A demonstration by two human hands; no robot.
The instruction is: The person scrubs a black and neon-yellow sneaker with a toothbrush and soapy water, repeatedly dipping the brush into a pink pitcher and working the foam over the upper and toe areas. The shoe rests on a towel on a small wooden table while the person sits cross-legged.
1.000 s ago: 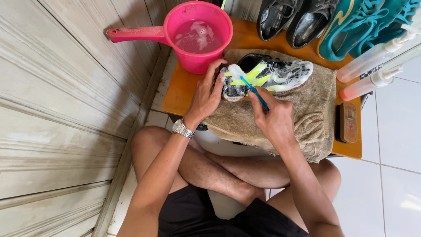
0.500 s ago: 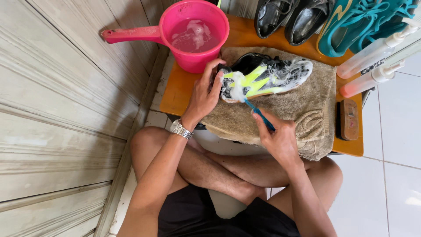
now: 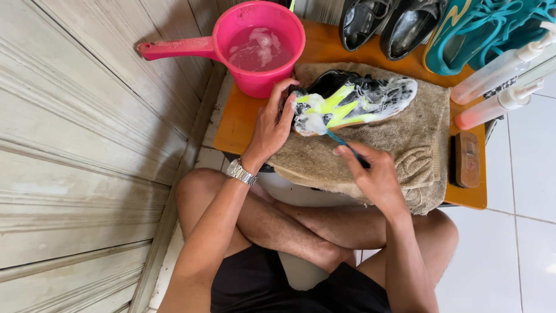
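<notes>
A black and neon-yellow sports shoe (image 3: 353,101), covered in white foam, lies on a brown towel (image 3: 405,139) spread over a low orange table (image 3: 237,124). My left hand (image 3: 272,124), with a metal watch on the wrist, grips the shoe's left end. My right hand (image 3: 373,174) holds a thin blue-handled brush (image 3: 341,141) whose tip touches the foamy lower left edge of the shoe.
A pink dipper (image 3: 260,46) of soapy water stands behind the shoe. Black shoes (image 3: 385,23) and teal sneakers (image 3: 486,29) line the back. Two pump bottles (image 3: 498,81) and a wooden brush (image 3: 467,159) lie at right. A panelled wall (image 3: 75,145) runs along the left; my crossed legs are below.
My right hand has pulled back toward me and the brush has moved from the shoe's upper middle down to its lower left edge. My left hand stays on the shoe.
</notes>
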